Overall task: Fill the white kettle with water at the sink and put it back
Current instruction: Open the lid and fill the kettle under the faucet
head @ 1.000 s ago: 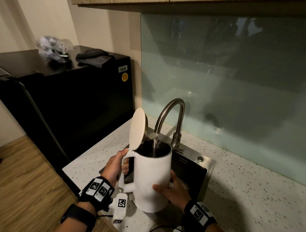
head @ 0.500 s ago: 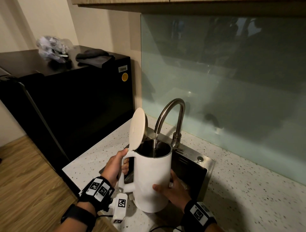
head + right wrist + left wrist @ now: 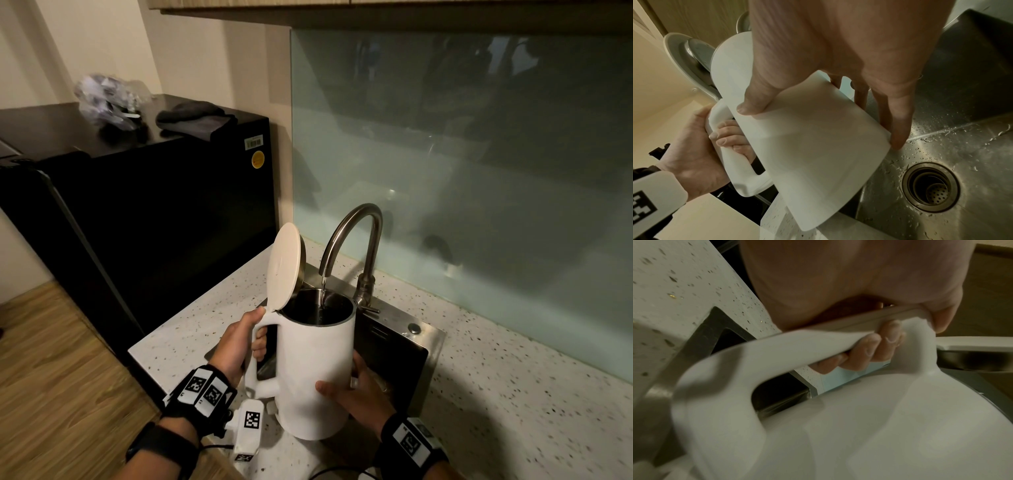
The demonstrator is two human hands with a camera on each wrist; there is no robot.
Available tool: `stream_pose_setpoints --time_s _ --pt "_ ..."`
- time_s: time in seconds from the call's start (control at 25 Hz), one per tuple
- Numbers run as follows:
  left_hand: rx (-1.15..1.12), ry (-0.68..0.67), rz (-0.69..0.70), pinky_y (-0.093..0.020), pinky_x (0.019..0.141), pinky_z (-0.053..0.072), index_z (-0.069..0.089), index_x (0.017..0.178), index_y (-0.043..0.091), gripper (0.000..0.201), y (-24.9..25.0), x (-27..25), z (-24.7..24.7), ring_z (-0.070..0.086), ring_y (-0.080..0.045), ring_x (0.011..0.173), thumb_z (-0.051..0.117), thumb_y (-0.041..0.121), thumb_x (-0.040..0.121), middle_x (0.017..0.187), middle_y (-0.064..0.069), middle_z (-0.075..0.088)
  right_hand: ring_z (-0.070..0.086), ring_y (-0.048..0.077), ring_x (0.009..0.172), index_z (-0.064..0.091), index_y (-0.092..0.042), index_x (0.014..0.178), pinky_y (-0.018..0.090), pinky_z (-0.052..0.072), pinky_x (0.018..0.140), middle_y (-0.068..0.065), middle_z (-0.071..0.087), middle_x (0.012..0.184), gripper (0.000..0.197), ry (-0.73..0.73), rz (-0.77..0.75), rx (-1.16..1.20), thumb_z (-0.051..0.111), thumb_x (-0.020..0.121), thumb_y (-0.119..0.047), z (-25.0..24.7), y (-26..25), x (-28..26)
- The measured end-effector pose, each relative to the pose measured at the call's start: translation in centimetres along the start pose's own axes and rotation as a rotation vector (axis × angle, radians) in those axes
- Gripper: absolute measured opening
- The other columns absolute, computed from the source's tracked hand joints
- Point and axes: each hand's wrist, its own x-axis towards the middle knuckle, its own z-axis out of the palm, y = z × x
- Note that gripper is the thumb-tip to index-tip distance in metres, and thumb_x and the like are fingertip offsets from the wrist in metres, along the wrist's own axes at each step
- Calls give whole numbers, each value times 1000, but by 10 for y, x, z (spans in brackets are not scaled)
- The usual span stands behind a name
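The white kettle [image 3: 315,370] [image 3: 813,146] hangs upright over the steel sink [image 3: 421,329], its lid [image 3: 284,267] tipped open. A thin stream of water [image 3: 323,289] runs from the curved tap [image 3: 356,233] into its mouth. My left hand [image 3: 239,346] [image 3: 690,154] grips the handle, and its fingers [image 3: 869,352] wrap round the bar with the thumb on top. My right hand [image 3: 356,394] [image 3: 838,40] holds the lower body, thumb on the near side and fingers round the far side. The water level inside is hidden.
A black fridge [image 3: 154,205] stands left of the speckled counter [image 3: 513,394], with a plastic bag [image 3: 106,99] and a dark cloth [image 3: 195,118] on top. A glass backsplash [image 3: 479,171] runs behind. The wet basin [image 3: 962,129] has a drain [image 3: 931,186] below the kettle.
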Motion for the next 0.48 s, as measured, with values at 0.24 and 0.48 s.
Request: stream_pose_setpoints --time_s 0.24,0.48 --pt "4 10 -12 -33 58 34 49 64 16 45 -1 0 0 35 -16 49 50 46 98 55 -1 36 54 15 118 32 -42 144 37 48 99 -10 52 135 130 -1 11 -12 86 31 -77 0 0 0" --pt "2 6 -4 -34 59 33 49 65 16 44 1 0 1 35 -16 49 57 54 85 56 -2 36 53 16 119 31 -42 144 40 49 100 -10 52 134 127 1 20 -9 86 35 -75 0 -1 -1"
